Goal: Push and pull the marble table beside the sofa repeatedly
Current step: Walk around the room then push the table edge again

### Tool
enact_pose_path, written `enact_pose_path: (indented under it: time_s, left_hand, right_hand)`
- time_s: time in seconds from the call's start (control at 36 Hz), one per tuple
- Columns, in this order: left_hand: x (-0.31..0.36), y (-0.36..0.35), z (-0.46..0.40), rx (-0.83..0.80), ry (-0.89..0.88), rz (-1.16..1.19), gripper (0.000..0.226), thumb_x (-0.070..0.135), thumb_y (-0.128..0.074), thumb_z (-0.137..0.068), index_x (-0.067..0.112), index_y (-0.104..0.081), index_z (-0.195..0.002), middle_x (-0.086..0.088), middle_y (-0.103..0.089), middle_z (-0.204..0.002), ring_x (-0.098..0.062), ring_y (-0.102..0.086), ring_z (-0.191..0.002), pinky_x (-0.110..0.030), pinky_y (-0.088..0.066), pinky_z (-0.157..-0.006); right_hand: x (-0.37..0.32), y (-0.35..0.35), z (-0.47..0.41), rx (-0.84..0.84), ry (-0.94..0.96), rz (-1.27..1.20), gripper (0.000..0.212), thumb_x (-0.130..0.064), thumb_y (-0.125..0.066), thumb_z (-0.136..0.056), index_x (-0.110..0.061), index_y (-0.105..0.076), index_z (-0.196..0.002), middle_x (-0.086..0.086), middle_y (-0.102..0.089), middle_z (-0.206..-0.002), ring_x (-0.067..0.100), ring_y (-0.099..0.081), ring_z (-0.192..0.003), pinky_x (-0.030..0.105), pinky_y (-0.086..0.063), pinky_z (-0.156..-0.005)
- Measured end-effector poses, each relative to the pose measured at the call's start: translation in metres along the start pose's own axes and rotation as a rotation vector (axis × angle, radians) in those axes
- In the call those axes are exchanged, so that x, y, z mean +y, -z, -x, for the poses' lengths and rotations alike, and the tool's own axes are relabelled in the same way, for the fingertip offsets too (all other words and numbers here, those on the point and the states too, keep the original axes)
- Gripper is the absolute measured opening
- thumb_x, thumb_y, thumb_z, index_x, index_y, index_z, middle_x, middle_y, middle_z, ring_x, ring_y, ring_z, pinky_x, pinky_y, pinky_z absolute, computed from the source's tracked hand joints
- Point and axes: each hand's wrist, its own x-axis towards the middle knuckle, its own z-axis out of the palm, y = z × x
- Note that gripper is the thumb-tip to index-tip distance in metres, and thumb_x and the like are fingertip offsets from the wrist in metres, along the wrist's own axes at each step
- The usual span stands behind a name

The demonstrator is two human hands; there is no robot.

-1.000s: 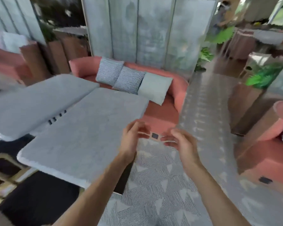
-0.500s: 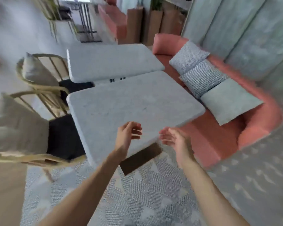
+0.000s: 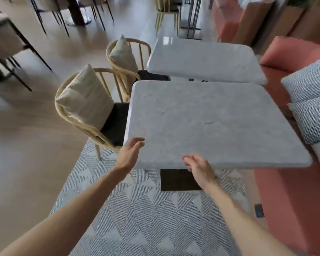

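Reaching step: left hand (image 3: pixel 131 154) and right hand (image 3: pixel 199 168), both wide and empty, near the marble bench (image 3: pixel 207 124) front edge (seemingly ungripped); next, grasp it.

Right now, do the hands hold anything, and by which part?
Nothing is held. Left hand and right hand are open at the marble table's near edge.

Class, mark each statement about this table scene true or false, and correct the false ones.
1. Both hands are open, gripping nothing. True: left hand, right hand.
2. Plates sit on the nearer marble table. False: its top is bare.
3. Two wooden chairs hold pale cushions. True: near chair, far chair.
4. The sofa is blue. False: it is salmon pink.
5. The rug is plain. False: it shows striped triangles.
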Motion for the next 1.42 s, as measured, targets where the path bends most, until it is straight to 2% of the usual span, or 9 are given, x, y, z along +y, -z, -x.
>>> enact_pose_path:
  time_s: [0.06,0.14,0.19,0.31,0.42,0.53,0.92,1.14,1.42]
  left_hand:
    - [-0.019,-0.006,-0.019,-0.031,-0.010,-0.155,0.029,0.026,-0.051,-0.099,0.019,-0.065,-0.124,-0.002,-0.060,-0.129,-0.014,-0.057,-0.110,-0.032,-0.042,-0.097]
    - [-0.052,-0.018,-0.053,-0.092,-0.043,-0.397,0.042,0.035,-0.047,-0.101,0.021,-0.053,-0.140,-0.005,-0.042,-0.152,-0.023,-0.038,-0.138,-0.040,-0.027,-0.116]
    - [-0.079,-0.029,-0.078,-0.111,-0.095,-0.577,0.049,0.042,-0.044,-0.101,0.023,-0.045,-0.147,-0.004,-0.032,-0.160,-0.023,-0.028,-0.145,-0.039,-0.019,-0.118]
    - [-0.128,-0.043,-0.113,-0.026,-0.218,-0.852,0.054,0.048,-0.041,-0.099,0.025,-0.042,-0.147,-0.008,-0.026,-0.162,-0.028,-0.029,-0.144,-0.042,-0.017,-0.119]
    - [-0.164,-0.053,-0.118,0.141,-0.422,-1.001,0.050,0.046,-0.042,-0.094,0.025,-0.047,-0.138,-0.009,-0.040,-0.150,-0.029,-0.038,-0.137,-0.042,-0.020,-0.118]
    - [-0.168,-0.050,-0.121,0.203,-0.497,-1.065,0.051,0.043,-0.046,-0.088,0.021,-0.050,-0.133,-0.013,-0.048,-0.139,-0.031,-0.042,-0.129,-0.044,-0.021,-0.115]
    - [-0.156,-0.052,-0.108,0.148,-0.464,-1.023,0.055,0.034,-0.051,-0.084,0.012,-0.056,-0.134,-0.021,-0.050,-0.142,-0.037,-0.044,-0.135,-0.050,-0.024,-0.116]
    - [-0.166,-0.059,-0.109,0.269,-0.567,-1.017,0.050,0.033,-0.046,-0.087,0.012,-0.057,-0.131,-0.019,-0.053,-0.137,-0.035,-0.046,-0.129,-0.045,-0.027,-0.112]
    - [-0.177,-0.057,-0.128,0.394,-0.660,-0.985,0.045,0.039,-0.043,-0.085,0.013,-0.066,-0.113,-0.019,-0.063,-0.115,-0.038,-0.055,-0.109,-0.046,-0.036,-0.099]
  right_hand:
    - [0.014,-0.006,-0.021,-0.034,0.033,0.162,0.016,-0.032,-0.058,-0.094,-0.025,-0.069,-0.103,-0.008,-0.067,-0.099,0.005,-0.060,-0.090,0.008,-0.039,-0.068]
    - [0.038,-0.017,-0.060,-0.056,0.150,0.407,0.022,-0.032,-0.055,-0.093,-0.023,-0.065,-0.111,-0.005,-0.060,-0.117,0.013,-0.054,-0.113,0.021,-0.038,-0.090]
    - [0.053,-0.029,-0.089,-0.027,0.259,0.584,0.029,-0.034,-0.052,-0.094,-0.019,-0.063,-0.118,-0.001,-0.056,-0.128,0.017,-0.049,-0.124,0.031,-0.037,-0.102]
    - [0.074,-0.060,-0.140,0.072,0.394,0.809,0.035,-0.034,-0.052,-0.094,-0.014,-0.059,-0.121,0.003,-0.053,-0.134,0.023,-0.047,-0.126,0.038,-0.033,-0.104]
    - [0.098,-0.088,-0.161,0.286,0.464,0.912,0.035,-0.033,-0.054,-0.085,-0.015,-0.059,-0.115,0.005,-0.057,-0.127,0.027,-0.052,-0.114,0.042,-0.035,-0.096]
    - [0.104,-0.098,-0.161,0.438,0.572,0.965,0.035,-0.033,-0.052,-0.079,-0.015,-0.057,-0.109,0.006,-0.059,-0.118,0.028,-0.053,-0.107,0.044,-0.037,-0.092]
    - [0.100,-0.094,-0.152,0.436,0.568,0.988,0.037,-0.023,-0.047,-0.080,-0.010,-0.060,-0.112,0.014,-0.061,-0.124,0.036,-0.054,-0.111,0.048,-0.037,-0.096]
    - [0.105,-0.097,-0.142,0.489,0.583,0.991,0.037,-0.023,-0.041,-0.082,-0.008,-0.061,-0.110,0.014,-0.061,-0.120,0.035,-0.055,-0.109,0.045,-0.038,-0.095]
    - [0.114,-0.103,-0.157,0.570,0.632,0.959,0.034,-0.027,-0.039,-0.086,-0.013,-0.062,-0.107,0.007,-0.064,-0.112,0.030,-0.055,-0.105,0.042,-0.039,-0.087]
